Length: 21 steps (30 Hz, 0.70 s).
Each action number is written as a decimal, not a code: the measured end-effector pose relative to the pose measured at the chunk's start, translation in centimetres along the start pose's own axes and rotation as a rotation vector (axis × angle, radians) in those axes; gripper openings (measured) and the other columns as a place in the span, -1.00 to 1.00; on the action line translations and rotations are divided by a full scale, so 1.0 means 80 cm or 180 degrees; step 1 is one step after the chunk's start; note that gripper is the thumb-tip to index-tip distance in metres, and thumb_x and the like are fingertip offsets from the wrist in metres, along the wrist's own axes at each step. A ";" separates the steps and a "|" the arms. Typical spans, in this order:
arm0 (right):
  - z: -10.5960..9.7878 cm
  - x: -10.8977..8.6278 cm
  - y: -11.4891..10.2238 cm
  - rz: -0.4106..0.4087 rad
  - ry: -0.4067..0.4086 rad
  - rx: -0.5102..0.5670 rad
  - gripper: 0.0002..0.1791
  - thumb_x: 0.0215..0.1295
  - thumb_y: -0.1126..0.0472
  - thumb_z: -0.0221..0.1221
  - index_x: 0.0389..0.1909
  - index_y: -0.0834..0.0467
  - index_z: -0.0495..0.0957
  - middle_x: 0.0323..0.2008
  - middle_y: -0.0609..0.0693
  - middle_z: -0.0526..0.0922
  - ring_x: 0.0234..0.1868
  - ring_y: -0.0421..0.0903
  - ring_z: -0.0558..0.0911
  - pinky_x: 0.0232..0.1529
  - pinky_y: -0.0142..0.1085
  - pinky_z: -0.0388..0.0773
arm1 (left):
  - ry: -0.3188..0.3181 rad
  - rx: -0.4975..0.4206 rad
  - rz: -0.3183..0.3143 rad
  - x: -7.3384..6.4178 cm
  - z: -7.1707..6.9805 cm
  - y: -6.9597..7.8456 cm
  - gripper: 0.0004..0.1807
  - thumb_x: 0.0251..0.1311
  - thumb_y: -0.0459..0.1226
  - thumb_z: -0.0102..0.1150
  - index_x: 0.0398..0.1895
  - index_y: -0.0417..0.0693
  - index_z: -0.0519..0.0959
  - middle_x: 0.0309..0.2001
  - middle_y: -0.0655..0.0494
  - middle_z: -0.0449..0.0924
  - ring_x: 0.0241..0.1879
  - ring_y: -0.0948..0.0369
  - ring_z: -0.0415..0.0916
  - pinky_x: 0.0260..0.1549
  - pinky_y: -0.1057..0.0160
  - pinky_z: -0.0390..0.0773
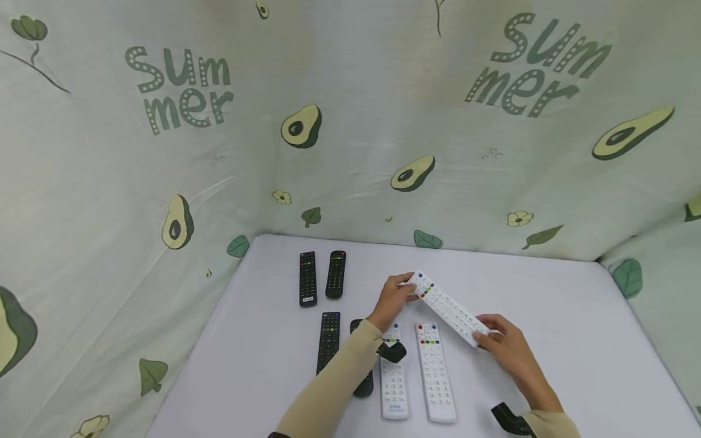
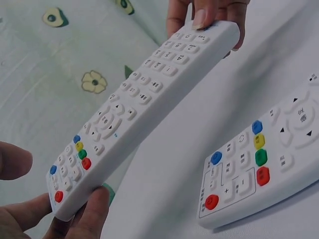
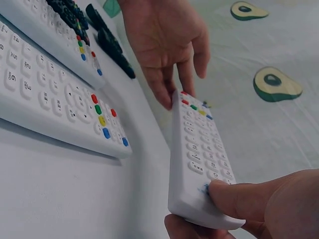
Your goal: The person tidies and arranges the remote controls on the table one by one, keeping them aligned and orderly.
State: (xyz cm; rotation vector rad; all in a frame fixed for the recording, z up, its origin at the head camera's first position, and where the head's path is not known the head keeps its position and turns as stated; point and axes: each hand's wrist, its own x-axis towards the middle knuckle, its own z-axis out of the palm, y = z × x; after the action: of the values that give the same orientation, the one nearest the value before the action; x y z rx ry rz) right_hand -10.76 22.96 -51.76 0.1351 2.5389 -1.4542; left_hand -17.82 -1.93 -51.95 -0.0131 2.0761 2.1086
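Observation:
A white remote control point(image 1: 449, 309) with colored buttons is held slantwise above the table, its keys up. My right hand point(image 1: 506, 344) grips its near end, the thumb point(image 3: 239, 196) on the front face and fingers beneath. At the far end, with the red and blue buttons, my left hand point(image 1: 390, 301) touches it with its fingers point(image 2: 92, 214); the left thumb point(image 2: 15, 162) stands apart from it. Two more white remotes lie on the table below: one point(image 1: 436, 374) uncovered, the other point(image 1: 394, 389) partly hidden by a black wrist device.
Two black remotes point(image 1: 308, 278) point(image 1: 336, 274) lie at the back left of the white table point(image 1: 575, 304). Two others point(image 1: 328, 337) point(image 1: 364, 387) lie nearer, partly covered by the left sleeve point(image 1: 334, 380). A curtain with avocado prints point(image 1: 350, 79) hangs around the table.

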 end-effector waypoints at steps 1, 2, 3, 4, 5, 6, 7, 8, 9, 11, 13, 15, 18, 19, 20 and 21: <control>-0.002 -0.003 0.001 0.0030 -0.0008 -0.0013 -0.46 0.50 0.26 0.26 0.39 0.38 0.39 0.26 0.41 0.51 -0.10 -0.20 0.66 -0.23 -0.43 0.63 | -0.0018 0.0013 -0.0003 -0.002 0.002 0.001 -0.49 0.57 -0.28 0.07 0.47 -0.34 0.41 0.27 -0.08 0.41 0.11 0.12 0.60 0.14 0.25 0.69; -0.003 -0.005 0.002 0.0064 -0.0022 -0.0035 -0.44 0.51 0.25 0.26 0.40 0.37 0.38 0.28 0.41 0.50 -0.08 -0.21 0.66 -0.22 -0.44 0.64 | -0.0037 0.0017 -0.0019 -0.003 0.003 0.001 -0.49 0.57 -0.27 0.07 0.47 -0.31 0.42 0.26 -0.04 0.41 0.10 0.15 0.60 0.13 0.27 0.68; -0.004 -0.007 0.002 0.0092 -0.0023 -0.0048 -0.44 0.51 0.24 0.26 0.41 0.37 0.38 0.28 0.41 0.49 -0.08 -0.21 0.66 -0.22 -0.45 0.63 | -0.0056 0.0023 -0.0021 -0.005 0.005 0.001 -0.49 0.56 -0.27 0.08 0.47 -0.30 0.42 0.25 -0.02 0.42 0.09 0.16 0.60 0.13 0.28 0.68; -0.005 -0.008 0.002 0.0112 -0.0027 -0.0074 -0.42 0.52 0.22 0.26 0.42 0.37 0.37 0.30 0.41 0.48 -0.07 -0.21 0.65 -0.22 -0.45 0.63 | -0.0069 0.0025 -0.0003 -0.006 0.005 0.000 -0.49 0.56 -0.27 0.08 0.47 -0.30 0.42 0.24 -0.02 0.42 0.10 0.16 0.59 0.13 0.28 0.68; -0.005 -0.009 0.002 0.0128 -0.0032 -0.0105 -0.41 0.52 0.20 0.26 0.43 0.37 0.36 0.31 0.41 0.47 -0.07 -0.21 0.64 -0.23 -0.46 0.62 | -0.0064 0.0024 -0.0008 -0.007 0.006 0.001 -0.49 0.55 -0.27 0.08 0.47 -0.29 0.43 0.24 0.00 0.42 0.09 0.17 0.59 0.13 0.29 0.68; -0.005 -0.010 0.001 0.0138 -0.0041 -0.0110 -0.40 0.52 0.20 0.27 0.43 0.37 0.35 0.33 0.42 0.46 -0.07 -0.21 0.63 -0.23 -0.46 0.63 | -0.0055 0.0023 -0.0003 -0.008 0.005 0.001 -0.49 0.55 -0.28 0.08 0.47 -0.28 0.43 0.23 0.00 0.41 0.09 0.17 0.60 0.12 0.29 0.68; -0.006 -0.012 0.002 0.0162 -0.0050 -0.0100 -0.39 0.52 0.20 0.27 0.44 0.37 0.35 0.34 0.41 0.45 -0.07 -0.22 0.63 -0.22 -0.46 0.64 | -0.0054 0.0026 0.0003 -0.011 0.007 0.000 -0.49 0.55 -0.29 0.07 0.47 -0.29 0.43 0.23 -0.01 0.41 0.09 0.16 0.59 0.12 0.28 0.69; -0.006 -0.015 0.003 0.0188 -0.0058 -0.0096 -0.39 0.52 0.20 0.27 0.45 0.36 0.34 0.34 0.41 0.45 -0.07 -0.22 0.63 -0.22 -0.46 0.64 | -0.0041 0.0023 -0.0016 -0.013 0.008 -0.001 -0.50 0.54 -0.29 0.08 0.47 -0.28 0.44 0.22 0.01 0.42 0.08 0.16 0.60 0.12 0.28 0.69; -0.006 -0.017 0.003 0.0207 -0.0065 -0.0083 -0.38 0.52 0.19 0.27 0.46 0.36 0.34 0.35 0.41 0.45 -0.08 -0.22 0.62 -0.22 -0.46 0.64 | -0.0029 0.0021 -0.0020 -0.014 0.009 -0.002 -0.50 0.54 -0.29 0.08 0.46 -0.29 0.44 0.21 0.00 0.42 0.07 0.16 0.60 0.11 0.28 0.69; -0.007 -0.020 0.004 0.0250 -0.0084 -0.0096 -0.37 0.52 0.18 0.27 0.47 0.36 0.33 0.36 0.41 0.44 -0.08 -0.25 0.61 -0.22 -0.46 0.64 | -0.0023 0.0033 -0.0034 -0.016 0.011 -0.003 -0.50 0.53 -0.30 0.08 0.46 -0.29 0.45 0.21 0.00 0.42 0.06 0.16 0.60 0.10 0.27 0.70; -0.008 -0.024 0.006 0.0278 -0.0086 -0.0145 -0.37 0.53 0.18 0.27 0.48 0.34 0.33 0.37 0.40 0.43 -0.09 -0.28 0.59 -0.22 -0.48 0.61 | -0.0032 0.0049 -0.0051 -0.016 0.014 -0.002 -0.51 0.53 -0.30 0.09 0.45 -0.27 0.47 0.22 0.01 0.42 0.05 0.18 0.61 0.10 0.27 0.70; -0.009 -0.026 0.007 0.0288 -0.0088 -0.0186 -0.37 0.53 0.17 0.26 0.48 0.34 0.32 0.38 0.40 0.42 -0.10 -0.29 0.57 -0.23 -0.48 0.59 | -0.0060 0.0040 -0.0043 -0.015 0.017 -0.001 -0.52 0.53 -0.30 0.10 0.45 -0.26 0.48 0.24 0.01 0.42 0.06 0.18 0.60 0.10 0.27 0.70; -0.011 -0.028 0.009 0.0296 -0.0077 -0.0202 -0.37 0.54 0.19 0.25 0.49 0.34 0.31 0.39 0.41 0.40 -0.13 -0.34 0.57 -0.23 -0.50 0.58 | -0.0094 0.0064 -0.0051 -0.014 0.021 0.002 -0.52 0.54 -0.29 0.10 0.45 -0.23 0.48 0.28 0.02 0.41 0.08 0.18 0.60 0.09 0.29 0.70; -0.011 -0.029 0.010 0.0306 -0.0076 -0.0190 -0.36 0.53 0.20 0.25 0.49 0.35 0.31 0.38 0.41 0.40 -0.14 -0.34 0.57 -0.23 -0.49 0.59 | -0.0096 0.0080 -0.0066 -0.014 0.022 0.003 -0.53 0.54 -0.29 0.10 0.44 -0.22 0.49 0.29 0.03 0.41 0.08 0.17 0.61 0.08 0.30 0.70; -0.011 -0.030 0.011 0.0311 -0.0077 -0.0196 -0.36 0.53 0.20 0.25 0.49 0.35 0.31 0.38 0.41 0.40 -0.15 -0.34 0.57 -0.24 -0.49 0.59 | -0.0109 0.0081 -0.0073 -0.016 0.022 0.004 -0.53 0.54 -0.30 0.10 0.45 -0.22 0.48 0.29 0.03 0.41 0.09 0.17 0.61 0.08 0.30 0.70; -0.011 -0.031 0.012 0.0333 -0.0092 -0.0183 -0.35 0.53 0.20 0.26 0.50 0.35 0.30 0.38 0.42 0.39 -0.15 -0.36 0.57 -0.23 -0.49 0.60 | -0.0116 0.0073 -0.0092 -0.017 0.023 0.004 -0.53 0.54 -0.30 0.10 0.44 -0.22 0.48 0.29 0.03 0.42 0.09 0.17 0.62 0.08 0.30 0.70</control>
State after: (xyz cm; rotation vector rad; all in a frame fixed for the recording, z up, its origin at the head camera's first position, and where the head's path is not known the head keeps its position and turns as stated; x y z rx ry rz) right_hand -8.28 24.31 -51.58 0.2323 2.5074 -1.3340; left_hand -16.28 -0.26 -51.39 -0.0015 2.0668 2.0530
